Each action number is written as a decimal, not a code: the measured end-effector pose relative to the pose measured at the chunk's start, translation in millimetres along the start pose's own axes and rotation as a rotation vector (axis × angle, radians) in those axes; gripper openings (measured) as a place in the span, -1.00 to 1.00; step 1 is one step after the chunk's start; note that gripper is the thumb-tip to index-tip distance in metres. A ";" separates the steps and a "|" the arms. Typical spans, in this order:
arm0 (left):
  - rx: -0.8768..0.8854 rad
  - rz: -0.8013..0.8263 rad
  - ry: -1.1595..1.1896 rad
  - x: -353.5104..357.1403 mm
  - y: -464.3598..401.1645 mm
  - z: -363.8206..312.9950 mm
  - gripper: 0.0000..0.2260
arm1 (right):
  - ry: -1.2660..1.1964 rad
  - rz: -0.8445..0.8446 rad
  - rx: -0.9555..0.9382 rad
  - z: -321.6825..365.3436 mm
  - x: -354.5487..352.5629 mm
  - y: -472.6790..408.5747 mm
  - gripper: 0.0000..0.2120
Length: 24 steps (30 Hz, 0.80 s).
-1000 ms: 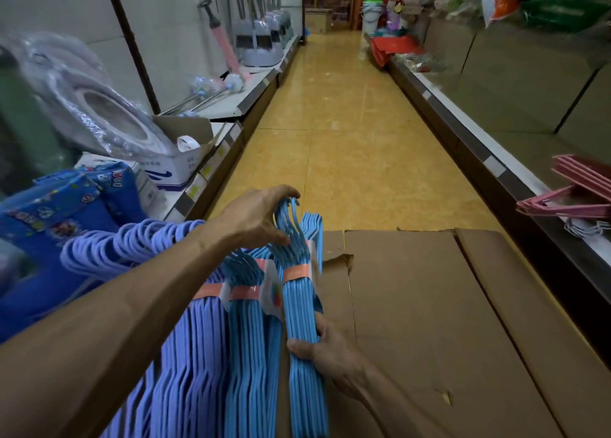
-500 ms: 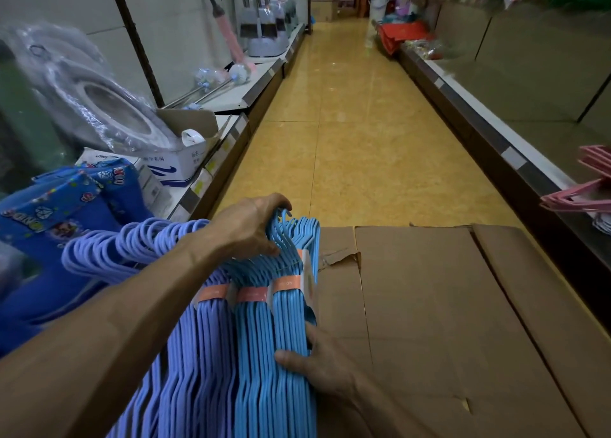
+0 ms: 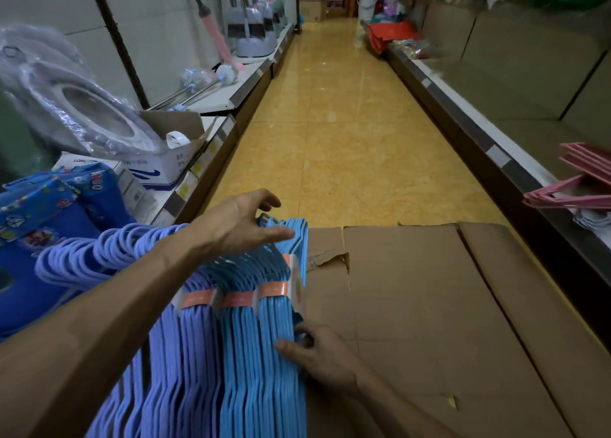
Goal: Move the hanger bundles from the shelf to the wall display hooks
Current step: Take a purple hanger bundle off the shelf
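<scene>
Several light blue hanger bundles (image 3: 261, 365) with orange paper bands lie side by side at the left edge of a cardboard box (image 3: 429, 305). Purple hanger bundles (image 3: 96, 256) lie further left under my forearm. My left hand (image 3: 238, 226) reaches across from the left and rests with straightened fingers over the hooks of the blue bundles. My right hand (image 3: 320, 355) holds the right side of the rightmost blue bundle, thumb on top and fingers curled at its edge. No wall display hooks are visible.
A low shelf on the left carries a white box (image 3: 165, 170), a plastic-wrapped toilet seat (image 3: 76, 100), blue printed fabric (image 3: 43, 216) and brushes. Pink hangers (image 3: 575, 189) lie on the right shelf. The yellow tiled aisle (image 3: 330, 123) runs ahead.
My left hand has let go of the blue hooks and its fingers have straightened over them. The rightmost blue bundle has settled lower against the others. My right hand stays on its side.
</scene>
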<state>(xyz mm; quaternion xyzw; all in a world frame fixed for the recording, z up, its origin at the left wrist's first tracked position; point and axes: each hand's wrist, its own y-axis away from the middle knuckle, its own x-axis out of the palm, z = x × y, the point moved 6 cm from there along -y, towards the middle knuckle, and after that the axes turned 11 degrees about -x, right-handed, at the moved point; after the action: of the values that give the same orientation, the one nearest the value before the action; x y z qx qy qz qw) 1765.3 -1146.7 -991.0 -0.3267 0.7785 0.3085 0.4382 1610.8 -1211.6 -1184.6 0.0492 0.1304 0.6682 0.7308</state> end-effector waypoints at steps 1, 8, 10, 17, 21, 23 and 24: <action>0.025 -0.049 0.032 -3.5 -1.2 -4.7 -0.40 | 0.028 -0.039 -0.003 3.5 -7.2 1.1 -0.62; 0.172 -0.219 0.353 -10.9 -4.8 -67.4 -0.75 | 0.325 0.001 -0.063 49.7 -61.5 30.5 -0.76; 0.201 -0.226 0.441 -8.1 -6.4 -91.2 -0.81 | 0.474 0.056 -0.061 68.3 -81.9 41.3 -0.71; 0.277 -0.161 0.663 10.2 -7.6 -175.9 -0.91 | 0.811 0.113 0.019 113.4 -163.3 89.7 -0.63; 0.327 -0.075 0.732 31.2 -8.0 -215.5 -0.90 | 0.860 0.084 0.075 122.8 -204.9 129.5 -0.65; 0.335 -0.041 0.738 42.6 -10.0 -232.9 -0.91 | 0.846 0.052 0.112 121.5 -223.1 151.9 -0.65; 0.336 -0.026 0.749 47.8 -10.8 -241.3 -0.90 | 0.831 0.030 0.129 118.8 -231.4 163.3 -0.65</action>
<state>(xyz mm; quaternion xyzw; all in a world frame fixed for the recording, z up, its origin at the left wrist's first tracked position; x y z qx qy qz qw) 1638.4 -1349.6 -932.6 -0.3503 0.9195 0.0314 0.1757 1466.9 -1411.7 -1001.3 -0.1769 0.4550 0.6321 0.6018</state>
